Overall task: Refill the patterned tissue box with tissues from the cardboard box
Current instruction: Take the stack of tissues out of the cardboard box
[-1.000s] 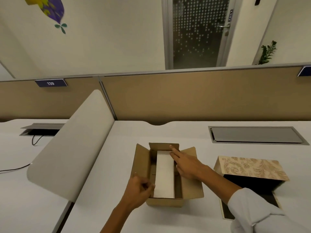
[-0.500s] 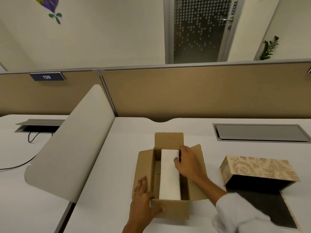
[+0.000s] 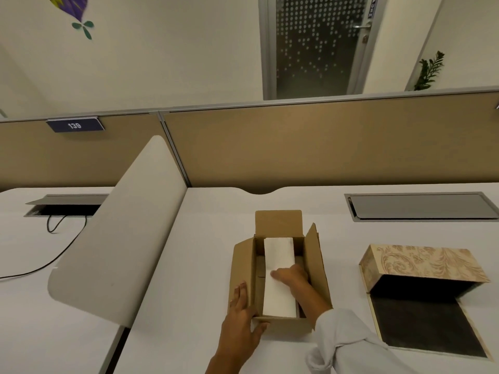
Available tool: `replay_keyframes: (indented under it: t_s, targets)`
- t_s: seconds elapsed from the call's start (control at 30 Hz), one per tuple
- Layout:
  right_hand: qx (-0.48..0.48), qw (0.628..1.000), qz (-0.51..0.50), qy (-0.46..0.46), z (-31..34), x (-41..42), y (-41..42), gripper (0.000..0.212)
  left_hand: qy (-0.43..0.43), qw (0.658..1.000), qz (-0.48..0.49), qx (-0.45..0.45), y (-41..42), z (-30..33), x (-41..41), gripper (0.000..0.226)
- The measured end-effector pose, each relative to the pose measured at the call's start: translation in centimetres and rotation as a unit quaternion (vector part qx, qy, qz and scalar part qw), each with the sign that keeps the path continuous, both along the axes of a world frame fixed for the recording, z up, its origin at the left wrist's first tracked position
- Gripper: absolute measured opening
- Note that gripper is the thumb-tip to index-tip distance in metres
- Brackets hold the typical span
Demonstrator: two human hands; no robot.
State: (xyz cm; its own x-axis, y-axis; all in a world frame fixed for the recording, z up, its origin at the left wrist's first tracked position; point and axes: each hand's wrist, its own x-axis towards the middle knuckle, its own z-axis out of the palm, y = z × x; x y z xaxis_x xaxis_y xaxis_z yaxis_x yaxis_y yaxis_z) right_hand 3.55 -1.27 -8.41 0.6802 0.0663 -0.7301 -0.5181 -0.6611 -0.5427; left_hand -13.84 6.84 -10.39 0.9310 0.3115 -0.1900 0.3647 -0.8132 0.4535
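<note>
Cardboard box (image 3: 280, 323): plain brown corrugated board, matt, with raw unprinted flaps. Tissues (image 3: 279, 265): a white paper stack, soft and matt. Patterned tissue box (image 3: 421, 263): beige covering printed with a scrolling leaf design, slight sheen; its inside is dark and matt. Worktop (image 3: 189, 265): smooth off-white laminate, low gloss. Partition (image 3: 297, 147): tan woven cloth in a grey metal frame. Sleeve (image 3: 348, 344): pale, creased cloth.

I'm at an office workstation: a tan cubicle partition (image 3: 324, 147) beyond my hands, a numbered "139" desk plate (image 3: 74, 125) far to their left, a frosted-dot glass door (image 3: 316, 44) behind.
</note>
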Motion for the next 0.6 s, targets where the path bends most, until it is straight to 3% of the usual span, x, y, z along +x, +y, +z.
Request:
replay_keyframes:
  t_s: [0.17, 0.5, 0.6]
  targets:
    - [-0.008, 0.996, 0.083, 0.04, 0.7, 1.4, -0.1, 0.069, 0.026, 0.999, 0.002, 0.032, -0.1, 0.5, 0.3, 0.047]
    - [0.139, 0.984, -0.013, 0.109, 2.4, 1.4, -1.4, 0.076, 0.055, 0.995, -0.016, 0.085, 0.0, 1.3, 0.3, 0.042]
    - [0.18, 0.977, -0.012, 0.115, 3.1, 1.4, -2.0, 0.076, 0.046, 0.996, -0.009, 0.079, -0.2, 1.5, 0.0, 0.057]
